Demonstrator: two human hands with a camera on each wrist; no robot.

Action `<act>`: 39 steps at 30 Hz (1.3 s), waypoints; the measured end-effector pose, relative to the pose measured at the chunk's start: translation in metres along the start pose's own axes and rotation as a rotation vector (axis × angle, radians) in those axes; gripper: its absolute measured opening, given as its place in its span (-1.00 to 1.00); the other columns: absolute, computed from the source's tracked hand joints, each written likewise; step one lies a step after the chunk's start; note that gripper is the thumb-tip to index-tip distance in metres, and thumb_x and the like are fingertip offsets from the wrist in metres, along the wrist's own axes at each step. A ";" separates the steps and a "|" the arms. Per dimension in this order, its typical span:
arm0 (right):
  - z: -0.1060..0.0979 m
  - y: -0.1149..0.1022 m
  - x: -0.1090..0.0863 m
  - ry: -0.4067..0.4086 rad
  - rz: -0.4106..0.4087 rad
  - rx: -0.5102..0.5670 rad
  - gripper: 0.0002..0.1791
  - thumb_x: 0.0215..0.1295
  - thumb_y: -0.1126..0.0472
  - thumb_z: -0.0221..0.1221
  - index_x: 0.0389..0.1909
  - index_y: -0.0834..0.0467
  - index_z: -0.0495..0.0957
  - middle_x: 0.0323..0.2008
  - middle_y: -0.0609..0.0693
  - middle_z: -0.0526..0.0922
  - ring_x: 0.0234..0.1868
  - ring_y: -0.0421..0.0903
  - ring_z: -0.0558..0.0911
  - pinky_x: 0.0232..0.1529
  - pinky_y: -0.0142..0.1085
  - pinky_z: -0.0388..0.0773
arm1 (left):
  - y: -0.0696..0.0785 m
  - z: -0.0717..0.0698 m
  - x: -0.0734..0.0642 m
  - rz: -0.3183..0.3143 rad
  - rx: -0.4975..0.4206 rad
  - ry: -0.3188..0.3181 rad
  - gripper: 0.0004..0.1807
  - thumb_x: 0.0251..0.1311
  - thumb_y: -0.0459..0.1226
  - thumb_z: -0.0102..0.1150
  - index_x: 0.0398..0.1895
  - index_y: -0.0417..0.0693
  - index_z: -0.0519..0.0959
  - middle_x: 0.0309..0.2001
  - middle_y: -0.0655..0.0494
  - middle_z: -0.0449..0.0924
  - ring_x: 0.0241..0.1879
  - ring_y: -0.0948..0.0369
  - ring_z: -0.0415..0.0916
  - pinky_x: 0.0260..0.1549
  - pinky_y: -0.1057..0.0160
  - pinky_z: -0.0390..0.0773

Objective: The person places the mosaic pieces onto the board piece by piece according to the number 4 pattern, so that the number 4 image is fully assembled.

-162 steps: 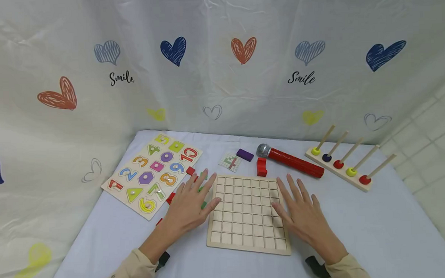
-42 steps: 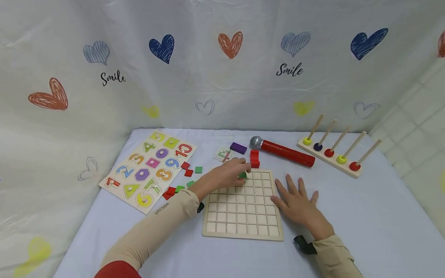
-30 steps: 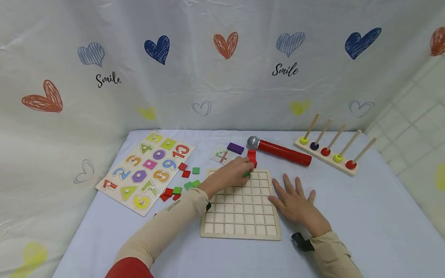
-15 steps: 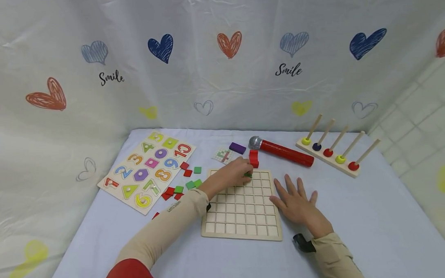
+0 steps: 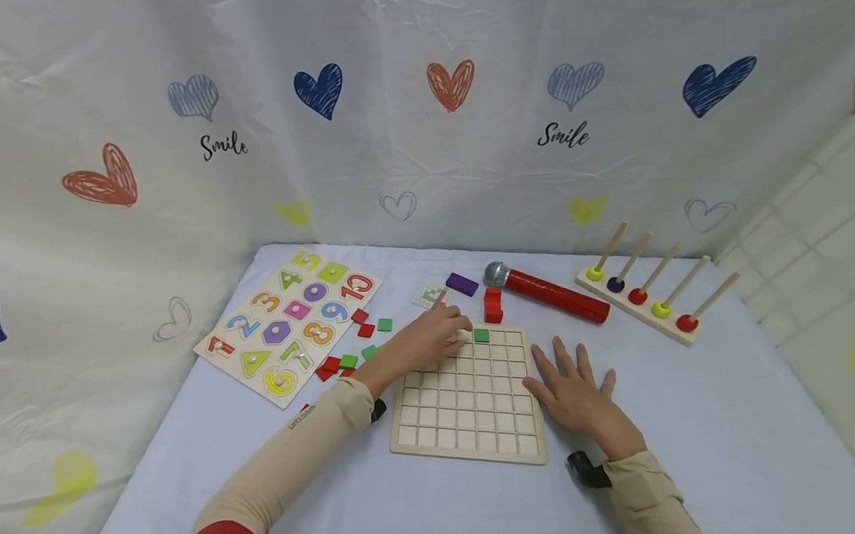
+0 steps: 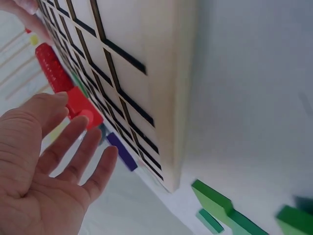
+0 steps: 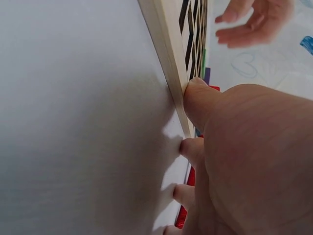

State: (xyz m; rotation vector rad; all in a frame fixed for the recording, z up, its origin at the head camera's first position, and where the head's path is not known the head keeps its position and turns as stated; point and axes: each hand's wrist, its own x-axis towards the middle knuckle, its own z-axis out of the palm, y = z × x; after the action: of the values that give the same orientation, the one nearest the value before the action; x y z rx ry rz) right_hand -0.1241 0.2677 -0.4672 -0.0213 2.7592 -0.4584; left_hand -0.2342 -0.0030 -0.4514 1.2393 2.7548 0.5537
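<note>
A pale wooden grid board [image 5: 470, 460] lies on the white cloth. One green square tile [image 5: 482, 335] sits in a cell of its far row. My left hand [image 5: 428, 338] is above the far left part of the board, with loosely bent fingers and nothing between them in the left wrist view. My right hand [image 5: 576, 395] lies spread on the cloth at the board's right side, its thumb [image 7: 198, 98] resting against the board's edge. Left of the board are loose red tiles [image 5: 366, 330] and green tiles [image 5: 385, 325], partly hidden by the left forearm.
A number puzzle board [image 5: 288, 327] lies at the left. Behind the grid are a small pattern card [image 5: 428, 297], a purple block [image 5: 462, 284], a red block [image 5: 493, 305] and a red toy microphone [image 5: 556, 294]. A peg stand with coloured rings [image 5: 637, 307] is at the back right.
The left hand moved from hovering over the left side to the far row, released a green tile there and drew back left. The right hand settled at the board's right edge.
</note>
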 end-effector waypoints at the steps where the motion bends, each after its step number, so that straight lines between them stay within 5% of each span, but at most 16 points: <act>1: 0.000 0.002 0.000 0.005 -0.003 0.004 -0.06 0.57 -0.39 -0.06 0.74 0.04 -0.03 0.73 0.35 -0.30 0.66 0.58 -0.41 0.35 0.71 -0.60 | 0.000 -0.001 -0.003 -0.008 -0.006 0.000 -0.73 0.51 -0.25 0.27 0.18 -0.05 0.69 0.13 0.01 0.69 0.17 0.08 0.60 0.31 0.05 0.58; 8: 0.003 0.013 0.002 0.020 -0.019 0.041 0.02 0.50 -0.54 -0.14 0.75 -0.01 -0.04 0.74 0.32 -0.31 0.67 0.54 -0.44 0.34 0.69 -0.66 | -0.007 -0.005 -0.021 -0.091 0.017 0.004 -0.72 0.51 -0.24 0.27 0.20 -0.03 0.69 0.18 0.01 0.68 0.15 0.05 0.57 0.16 0.02 0.62; 15: 0.004 0.010 0.001 0.014 -0.011 0.059 0.00 0.52 -0.47 -0.07 0.74 0.03 -0.02 0.74 0.33 -0.30 0.67 0.55 -0.44 0.35 0.68 -0.66 | -0.032 -0.016 -0.038 -0.158 0.058 0.007 -0.75 0.50 -0.31 0.23 0.17 -0.07 0.67 0.13 -0.04 0.68 0.10 -0.01 0.54 0.10 -0.01 0.60; 25: -0.001 0.002 -0.003 -0.007 0.002 0.025 -0.05 0.58 -0.39 -0.05 0.75 0.05 -0.05 0.73 0.34 -0.32 0.66 0.57 -0.43 0.35 0.70 -0.62 | -0.067 -0.044 -0.059 -0.360 0.031 -0.164 -0.75 0.40 -0.37 0.32 0.09 -0.07 0.64 0.03 0.01 0.57 -0.01 0.07 0.41 0.01 0.11 0.55; 34: 0.000 0.004 -0.003 0.001 -0.005 0.033 -0.05 0.58 -0.39 -0.06 0.75 0.04 -0.05 0.74 0.33 -0.32 0.67 0.55 -0.44 0.35 0.69 -0.65 | -0.073 -0.037 -0.052 -0.295 0.034 -0.146 -0.75 0.38 -0.33 0.35 0.08 -0.07 0.61 -0.02 -0.01 0.52 -0.06 0.08 0.38 -0.04 0.13 0.50; 39: 0.001 0.003 -0.002 -0.001 -0.003 0.035 -0.05 0.57 -0.39 -0.05 0.75 0.03 -0.05 0.74 0.33 -0.32 0.67 0.55 -0.44 0.35 0.69 -0.65 | -0.071 -0.034 -0.049 -0.315 0.033 -0.148 -0.80 0.36 -0.35 0.37 -0.01 -0.05 0.61 -0.04 -0.01 0.49 -0.06 0.07 0.35 -0.06 0.13 0.48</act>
State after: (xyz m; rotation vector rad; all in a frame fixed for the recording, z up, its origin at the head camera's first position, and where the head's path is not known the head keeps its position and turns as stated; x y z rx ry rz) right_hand -0.1220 0.2702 -0.4683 -0.0174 2.7505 -0.5070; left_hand -0.2582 -0.0924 -0.4484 0.7898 2.7616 0.3729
